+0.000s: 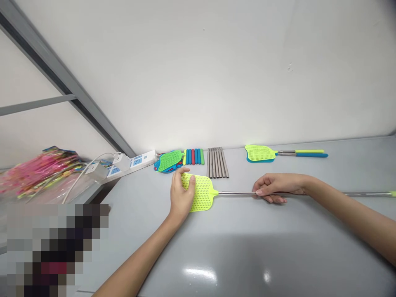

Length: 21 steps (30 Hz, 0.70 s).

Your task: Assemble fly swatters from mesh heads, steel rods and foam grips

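Observation:
A yellow-green fly swatter (pixel 202 194) with a long metal telescopic rod lies across the grey table in front of me. My left hand (pixel 182 192) grips the far left end of its perforated head, thumb on top and fingers behind. Around the rod, right of the head, my right hand (pixel 274 187) is closed, thumb and fingers pinching the metal. Part of the rod is hidden behind my right hand and forearm. Its yellow-green grip end (pixel 392 194) shows at the right edge of the view.
Along the wall lie stacked swatter heads (pixel 170 161), coloured handle grips (pixel 193 157), several metal rods (pixel 217 163) and two swatters (pixel 261 153). At left are a power strip (pixel 136 161) with plugs and cable, and pink packaged items (pixel 46 169). A pixelated patch covers the lower left.

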Tool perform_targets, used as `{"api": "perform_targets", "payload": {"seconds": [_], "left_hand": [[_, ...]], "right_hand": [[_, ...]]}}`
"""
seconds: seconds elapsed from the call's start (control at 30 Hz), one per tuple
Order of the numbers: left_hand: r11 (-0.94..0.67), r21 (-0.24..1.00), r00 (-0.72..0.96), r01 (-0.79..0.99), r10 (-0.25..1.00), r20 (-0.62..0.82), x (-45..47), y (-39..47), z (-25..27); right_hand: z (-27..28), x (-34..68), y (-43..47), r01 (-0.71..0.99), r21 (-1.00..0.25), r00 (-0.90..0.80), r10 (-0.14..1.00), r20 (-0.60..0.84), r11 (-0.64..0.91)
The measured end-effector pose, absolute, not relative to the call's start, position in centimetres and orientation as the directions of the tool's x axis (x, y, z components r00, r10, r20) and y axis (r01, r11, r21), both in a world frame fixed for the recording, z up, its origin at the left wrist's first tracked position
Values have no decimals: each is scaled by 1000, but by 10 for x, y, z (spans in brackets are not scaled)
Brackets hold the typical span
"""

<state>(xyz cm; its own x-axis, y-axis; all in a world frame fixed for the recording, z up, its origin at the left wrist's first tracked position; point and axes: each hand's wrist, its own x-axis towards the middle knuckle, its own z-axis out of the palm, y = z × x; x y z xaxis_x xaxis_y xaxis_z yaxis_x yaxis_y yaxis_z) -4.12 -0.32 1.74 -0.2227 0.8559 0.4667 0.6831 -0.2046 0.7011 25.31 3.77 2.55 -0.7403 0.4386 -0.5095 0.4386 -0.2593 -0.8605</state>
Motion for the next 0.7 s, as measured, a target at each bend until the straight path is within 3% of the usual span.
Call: {"api": "perform_targets", "payload": {"seconds": [0.33, 0.7], "left_hand": [[-213, 709, -209, 672, 865, 457, -45, 1, 12], [-172, 759, -244, 628, 882, 403, -47, 0, 7]], "right_hand": [[31, 283, 18, 566, -817, -567, 666, -485, -113], [26, 279, 12, 537, -839, -568, 695, -441, -93]]}}
